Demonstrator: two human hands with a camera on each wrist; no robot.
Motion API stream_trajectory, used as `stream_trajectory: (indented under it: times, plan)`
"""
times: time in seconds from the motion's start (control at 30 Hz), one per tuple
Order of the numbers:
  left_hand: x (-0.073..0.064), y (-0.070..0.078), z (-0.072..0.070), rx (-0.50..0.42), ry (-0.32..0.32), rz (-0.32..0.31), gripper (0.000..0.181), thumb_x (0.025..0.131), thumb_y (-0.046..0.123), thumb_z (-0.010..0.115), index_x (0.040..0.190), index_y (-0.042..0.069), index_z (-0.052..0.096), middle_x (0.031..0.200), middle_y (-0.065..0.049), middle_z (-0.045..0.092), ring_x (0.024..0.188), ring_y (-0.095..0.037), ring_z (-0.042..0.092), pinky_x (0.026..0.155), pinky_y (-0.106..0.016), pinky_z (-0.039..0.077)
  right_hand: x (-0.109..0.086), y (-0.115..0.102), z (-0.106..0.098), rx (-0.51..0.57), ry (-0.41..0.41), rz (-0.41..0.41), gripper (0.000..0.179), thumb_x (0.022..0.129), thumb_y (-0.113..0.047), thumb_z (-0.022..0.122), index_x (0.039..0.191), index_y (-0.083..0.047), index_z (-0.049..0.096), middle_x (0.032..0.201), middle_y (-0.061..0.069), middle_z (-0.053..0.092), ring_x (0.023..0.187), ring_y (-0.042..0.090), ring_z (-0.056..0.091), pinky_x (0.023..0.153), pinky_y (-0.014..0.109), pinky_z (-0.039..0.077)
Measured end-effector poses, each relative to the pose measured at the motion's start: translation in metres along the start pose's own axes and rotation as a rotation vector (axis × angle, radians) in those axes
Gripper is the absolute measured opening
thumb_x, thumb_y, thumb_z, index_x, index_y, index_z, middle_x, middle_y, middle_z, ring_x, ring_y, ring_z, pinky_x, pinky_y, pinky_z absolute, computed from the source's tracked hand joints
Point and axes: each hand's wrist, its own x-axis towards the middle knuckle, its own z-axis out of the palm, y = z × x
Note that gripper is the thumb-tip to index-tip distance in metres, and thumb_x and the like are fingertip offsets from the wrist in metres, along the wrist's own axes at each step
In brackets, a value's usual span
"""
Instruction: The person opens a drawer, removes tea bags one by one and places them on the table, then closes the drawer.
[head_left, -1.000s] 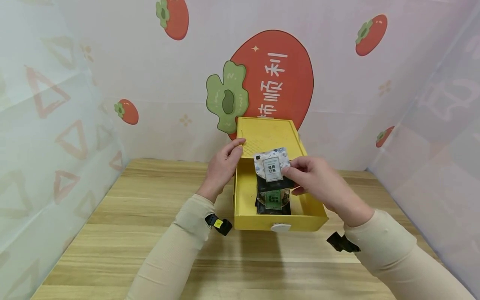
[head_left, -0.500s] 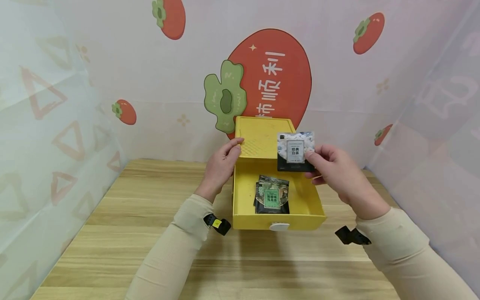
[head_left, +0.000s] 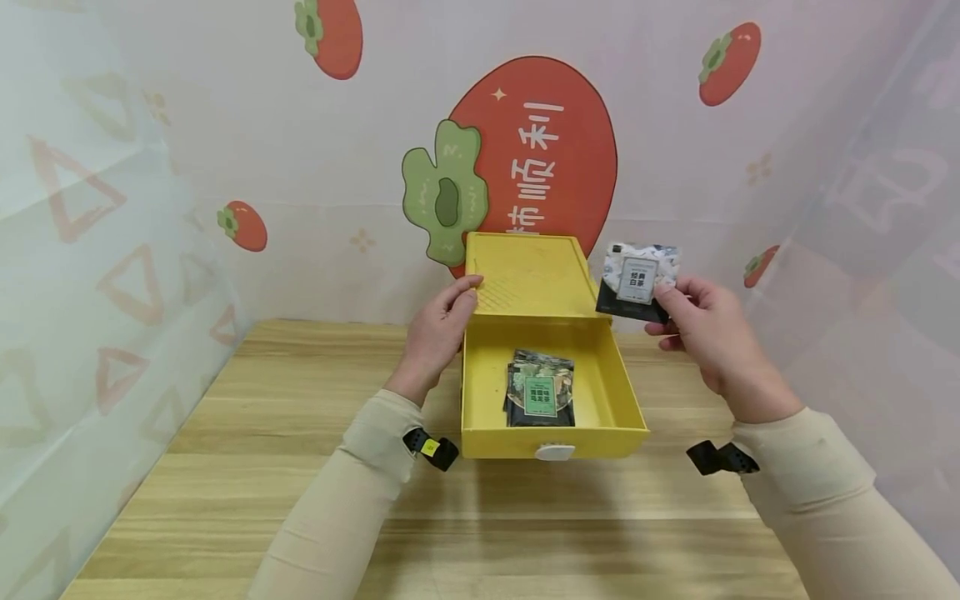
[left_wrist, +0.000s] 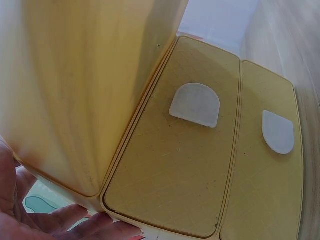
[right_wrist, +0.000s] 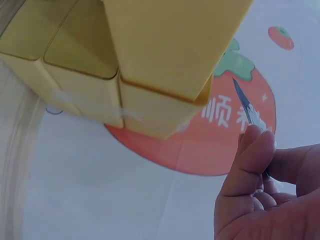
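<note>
Wooden table (head_left: 202, 500) at six o'clock, printed wall (head_left: 663, 167) at twelve, right hand (head_left: 716, 333) pinching packet (head_left: 633, 279), left hand (head_left: 437, 333) loosely touching yellow box (head_left: 532, 271).

Two hands (head_left: 438, 333). One sachet (head_left: 637, 283) held, and at least two more sachets (head_left: 540, 396) in the open drawer (head_left: 495, 444); their overlap hides the exact count. Three drawers in one cabinet (head_left: 536, 268): one open, two closed (left_wrist: 167, 165). Three white knobs (left_wrist: 195, 106), one per drawer. Two black straps (head_left: 442, 454), one bench (head_left: 225, 458), five red fruits (head_left: 577, 150) printed on the wall (head_left: 300, 150).
</note>
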Motion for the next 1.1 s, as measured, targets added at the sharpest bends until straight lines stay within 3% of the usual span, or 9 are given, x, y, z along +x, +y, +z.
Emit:
stream_trajectory:
  times: [0.23,0.5,0.7,0.83,0.97,1.1]
  plan:
    - [0.001,0.000,0.002,-0.007,-0.006,-0.007,0.042,0.107,0.046,0.048,0.143,0.034,0.063,0.142,0.005,0.062,0.104,-0.022,0.060,0.072,-0.034,0.051,0.006,0.016,-0.009,0.016,0.090,0.048,0.045,0.111,-0.037,0.046,0.138,-0.001,0.048,0.127,0.006,0.054,0.083,0.002,0.067,0.072,0.019,0.058]
    - [0.001,-0.002,0.001,-0.010,-0.014,0.007,0.042,0.107,0.047,0.048,0.144,0.033,0.063,0.144,0.006,0.062,0.108,-0.022,0.058,0.083,-0.037,0.047,0.011,0.031,-0.011,0.045,0.140,0.080,0.029,0.110,-0.031,0.049,0.126,-0.008,0.050,0.121,0.006,0.057,0.083,0.001,0.066,0.073,0.019,0.058]
    - [0.000,-0.005,0.001,-0.011,-0.026,-0.004,0.043,0.107,0.050,0.047,0.145,0.036,0.062,0.139,0.003,0.062,0.093,-0.025,0.059,0.071,-0.036,0.048,0.016,0.048,-0.006,-0.006,0.123,0.115,0.051,0.111,-0.031,0.047,0.146,0.006,0.038,0.131,0.018,0.057,0.081,0.000,0.063,0.072,0.020,0.057]
    - [-0.001,-0.005,0.000,-0.013,-0.021,-0.005,0.043,0.107,0.051,0.047,0.145,0.037,0.061,0.136,0.002,0.063,0.084,-0.023,0.057,0.066,-0.034,0.048,0.021,0.060,0.000,-0.020,0.092,0.163,0.055,0.111,-0.031,0.048,0.151,0.005,0.037,0.134,0.022,0.058,0.079,0.001,0.065,0.075,0.022,0.060]
    - [0.000,-0.004,-0.001,-0.023,-0.018,-0.011,0.043,0.107,0.051,0.047,0.144,0.037,0.062,0.122,-0.003,0.064,0.071,-0.024,0.053,0.062,-0.032,0.048,0.026,0.071,0.007,-0.010,0.063,0.193,0.053,0.111,-0.027,0.048,0.151,0.006,0.038,0.131,0.023,0.060,0.079,0.003,0.065,0.077,0.024,0.061]
    - [0.000,-0.003,-0.002,-0.024,-0.018,-0.007,0.043,0.107,0.051,0.047,0.144,0.036,0.062,0.131,0.000,0.064,0.085,-0.023,0.058,0.068,-0.035,0.050,0.028,0.080,0.013,0.015,0.046,0.203,0.050,0.111,-0.023,0.049,0.148,0.008,0.040,0.121,0.021,0.063,0.077,0.004,0.065,0.075,0.023,0.061]
